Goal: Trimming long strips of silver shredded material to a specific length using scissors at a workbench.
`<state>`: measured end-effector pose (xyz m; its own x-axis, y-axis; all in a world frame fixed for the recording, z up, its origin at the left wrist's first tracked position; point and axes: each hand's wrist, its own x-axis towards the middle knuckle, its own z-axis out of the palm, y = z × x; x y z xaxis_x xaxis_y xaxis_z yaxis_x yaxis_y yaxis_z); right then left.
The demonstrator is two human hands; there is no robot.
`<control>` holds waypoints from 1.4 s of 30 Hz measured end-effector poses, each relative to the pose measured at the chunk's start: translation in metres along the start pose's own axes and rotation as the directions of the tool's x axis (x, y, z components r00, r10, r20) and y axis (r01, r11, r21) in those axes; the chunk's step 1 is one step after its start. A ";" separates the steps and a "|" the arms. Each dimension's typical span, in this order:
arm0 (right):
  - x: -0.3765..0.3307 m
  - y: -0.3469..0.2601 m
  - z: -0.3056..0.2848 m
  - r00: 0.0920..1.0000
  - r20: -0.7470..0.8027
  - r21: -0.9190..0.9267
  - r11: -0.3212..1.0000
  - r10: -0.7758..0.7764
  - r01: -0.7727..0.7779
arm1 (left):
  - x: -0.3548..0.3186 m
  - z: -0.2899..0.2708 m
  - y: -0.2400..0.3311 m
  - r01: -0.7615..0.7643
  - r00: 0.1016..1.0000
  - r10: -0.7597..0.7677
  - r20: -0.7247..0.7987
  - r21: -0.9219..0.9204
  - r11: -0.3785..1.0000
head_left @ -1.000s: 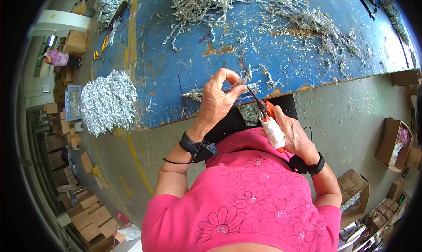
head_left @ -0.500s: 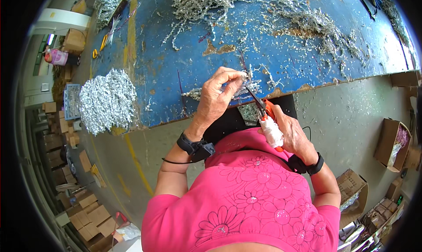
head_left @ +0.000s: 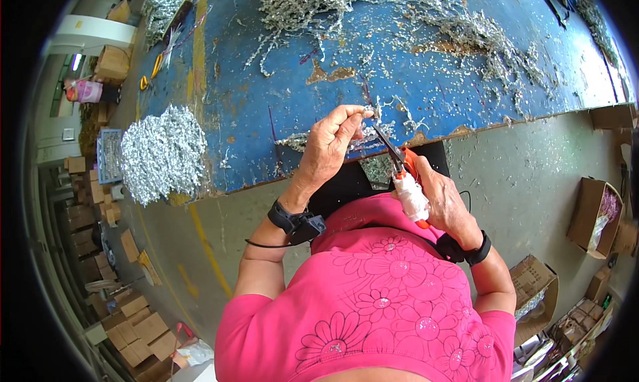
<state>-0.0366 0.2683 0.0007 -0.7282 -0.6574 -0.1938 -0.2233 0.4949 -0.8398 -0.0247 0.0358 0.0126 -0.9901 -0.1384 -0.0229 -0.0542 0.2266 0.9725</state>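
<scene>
My left hand, thumb and fingertips pinched together above the table edge, holds the end of a silver tinsel strand. In my right hand is a pair of scissors with orange handles, one wrapped in white material. Its dark blades point up and left, their tips just below and right of my left fingertips. Short pieces of silver tinsel lie on the blue table under my left hand, partly hidden by it.
The blue table has chipped patches and scattered silver bits. A tinsel bundle lies at its left corner, with more tinsel heaps farther back. Yellow-handled scissors rest at the far left. Cardboard boxes stand on the floor.
My left fingertips have shifted slightly at the tinsel end. The scissors have turned a little, and the blades look slightly farther apart.
</scene>
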 end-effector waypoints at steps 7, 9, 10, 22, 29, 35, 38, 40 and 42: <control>0.001 -0.013 -0.001 0.997 -0.078 0.001 1.000 0.028 -0.028 | 0.004 -0.008 -0.003 -0.006 0.994 0.015 0.109 -0.076 0.997; 0.001 -0.013 -0.001 0.991 -0.136 -0.045 0.999 -0.014 0.008 | 0.005 -0.009 -0.001 0.020 0.992 -0.007 0.127 -0.102 0.995; 0.001 -0.013 -0.001 0.990 -0.137 -0.046 0.999 -0.013 0.007 | 0.006 -0.010 0.000 0.048 0.989 -0.029 0.145 -0.126 0.991; 0.002 -0.014 -0.001 0.983 -0.174 -0.082 0.996 -0.054 0.040 | 0.001 -0.013 0.001 0.069 0.988 -0.048 0.145 -0.140 0.988; 0.002 -0.019 -0.004 0.980 -0.186 -0.109 0.993 -0.063 0.043 | -0.001 -0.011 -0.002 0.083 0.989 -0.067 0.133 -0.123 0.989; 0.004 -0.017 -0.005 0.983 -0.172 -0.145 0.988 -0.070 0.045 | -0.002 -0.012 0.001 0.076 0.990 -0.066 0.126 -0.070 0.995; 0.005 -0.009 -0.003 0.981 -0.172 -0.186 0.981 -0.086 0.053 | -0.002 -0.013 0.001 0.082 0.989 -0.073 0.130 -0.066 0.994; 0.006 -0.001 -0.001 0.981 -0.172 -0.211 0.976 -0.092 0.054 | -0.001 -0.014 0.002 0.078 0.987 -0.071 0.145 -0.043 0.996; 0.007 0.004 0.001 0.978 -0.177 -0.219 0.973 -0.113 0.073 | 0.000 -0.014 0.003 0.084 0.986 -0.076 0.147 -0.048 0.995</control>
<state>-0.0423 0.2648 -0.0042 -0.8012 -0.5984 -0.0047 -0.4123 0.5576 -0.7205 -0.0233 0.0230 0.0192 -0.9914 -0.0120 -0.1307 -0.1308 0.1678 0.9771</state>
